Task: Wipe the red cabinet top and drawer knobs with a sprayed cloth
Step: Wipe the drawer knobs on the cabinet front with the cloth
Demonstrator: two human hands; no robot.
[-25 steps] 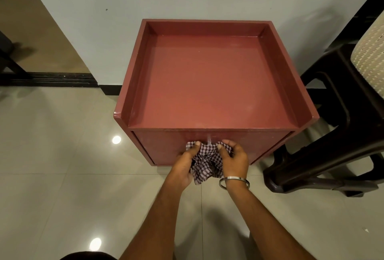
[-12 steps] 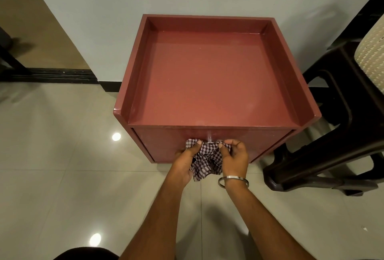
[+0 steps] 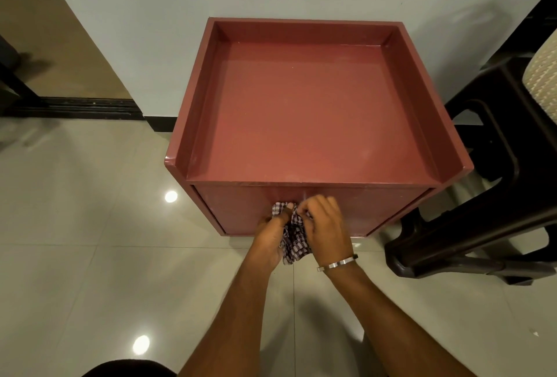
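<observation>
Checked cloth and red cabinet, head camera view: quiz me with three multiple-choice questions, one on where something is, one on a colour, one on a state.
1. Where is the checked cloth?
A. spread on the cabinet top
B. bunched against the cabinet front
C. lying on the floor tiles

2. What colour is the bangle on the right wrist?
A. silver
B. red
C. black

3. How do the hands hold the cloth?
A. only the left hand grips it
B. both hands grip it
C. neither hand touches it

Answers:
1 B, the cloth sits below the front edge of the red cabinet.
2 A, it shines like metal.
3 B, the left hand and right hand both curl fingers round it.
</observation>
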